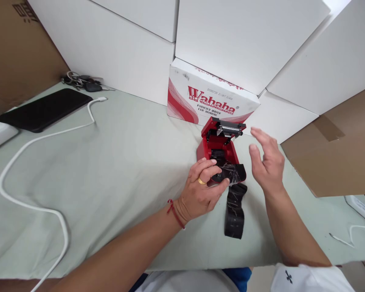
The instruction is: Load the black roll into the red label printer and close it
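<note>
A small red printer [202, 149] stands on the cloth-covered table with its lid [228, 125] raised. Inside lies a dark roll [218, 154]. From the printer's front, a creased strip of glossy black ribbon [235, 215] hangs down and trails onto the cloth. My left hand [200, 190] grips the printer's front left part, its fingertips pressing on the black ribbon there. A ring and a red string bracelet show on this hand and wrist. To the right of the printer, my right hand [269, 160] is raised, fingers apart, touching nothing.
Behind the printer stands a white and red Wahaha water carton [213, 97] against white boxes [219, 36]. At the left lie a black phone [45, 109], keys [82, 81] and a white cable [33, 207]. A cardboard box [337, 154] stands at the right.
</note>
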`<state>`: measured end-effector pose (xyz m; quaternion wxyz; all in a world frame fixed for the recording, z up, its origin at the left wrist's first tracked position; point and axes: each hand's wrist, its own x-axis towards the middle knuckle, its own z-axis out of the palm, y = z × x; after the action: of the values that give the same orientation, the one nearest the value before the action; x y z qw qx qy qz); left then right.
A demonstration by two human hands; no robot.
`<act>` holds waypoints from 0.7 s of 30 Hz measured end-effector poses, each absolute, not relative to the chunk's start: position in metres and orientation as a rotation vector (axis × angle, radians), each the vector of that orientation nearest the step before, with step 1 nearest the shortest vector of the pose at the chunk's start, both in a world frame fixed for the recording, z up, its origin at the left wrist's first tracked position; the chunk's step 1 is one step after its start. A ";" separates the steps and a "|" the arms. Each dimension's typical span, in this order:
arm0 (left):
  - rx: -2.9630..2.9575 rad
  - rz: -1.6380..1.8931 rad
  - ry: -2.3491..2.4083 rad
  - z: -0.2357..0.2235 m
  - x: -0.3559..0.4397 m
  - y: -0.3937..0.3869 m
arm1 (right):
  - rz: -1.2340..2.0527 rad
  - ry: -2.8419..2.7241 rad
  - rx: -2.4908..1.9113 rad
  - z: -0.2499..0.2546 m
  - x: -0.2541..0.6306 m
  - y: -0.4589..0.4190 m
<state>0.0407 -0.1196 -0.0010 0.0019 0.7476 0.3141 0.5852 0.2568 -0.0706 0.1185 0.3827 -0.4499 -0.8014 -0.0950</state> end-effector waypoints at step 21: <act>2.280 1.843 0.939 0.004 0.038 -0.124 | 0.062 -2.212 -1.021 0.086 0.259 -0.087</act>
<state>0.0379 -0.1238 0.0040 0.0316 0.7402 0.3050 0.5984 0.2587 -0.0870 0.0861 0.3451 -0.3932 -0.8519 0.0240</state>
